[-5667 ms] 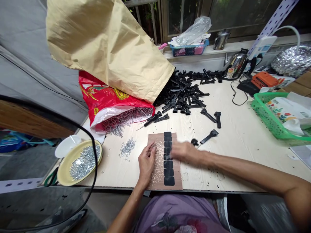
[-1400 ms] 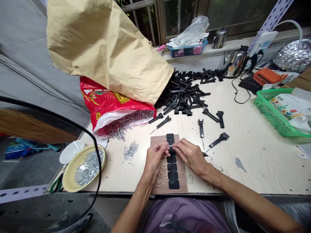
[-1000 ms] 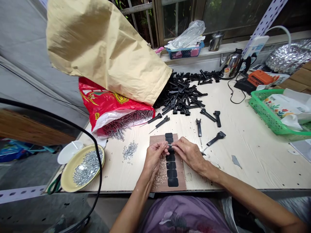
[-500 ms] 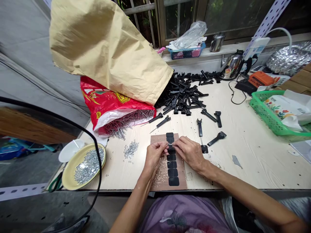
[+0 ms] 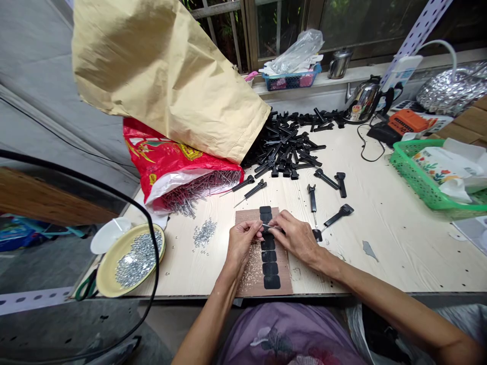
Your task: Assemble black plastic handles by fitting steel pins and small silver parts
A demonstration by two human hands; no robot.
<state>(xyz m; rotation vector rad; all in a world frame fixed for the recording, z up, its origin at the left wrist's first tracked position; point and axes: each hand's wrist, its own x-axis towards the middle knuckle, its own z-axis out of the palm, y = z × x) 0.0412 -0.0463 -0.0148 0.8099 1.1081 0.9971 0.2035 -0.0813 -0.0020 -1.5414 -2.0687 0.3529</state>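
Note:
Over the brown board (image 5: 284,284) my two hands meet, closed in pinches. My right hand (image 5: 299,238) grips a thin metal pin (image 5: 271,226) that points left. My left hand (image 5: 241,243) pinches at the pin's left tip; whatever sits between those fingertips is too small to make out. Below them, a column of black rounded-square pads (image 5: 271,282) lies on the board, partly covered by my fingers. Right of my right hand lies a black plastic piece (image 5: 312,197) with a metal pin reaching down to another black pad (image 5: 317,234).
Small clear discs lie in a pile (image 5: 204,233) and in a yellow bowl (image 5: 102,274) at left. A red bag (image 5: 163,152) spills metal pins. Black plastic parts (image 5: 289,147) heap by a tan sack (image 5: 171,81). A green basket (image 5: 429,190) stands right; a black cable (image 5: 155,284) arcs at left.
The pin between my hands has tilted slightly, and more of it shows by my right fingers. The whole view has shifted a little; both hands stay over the board.

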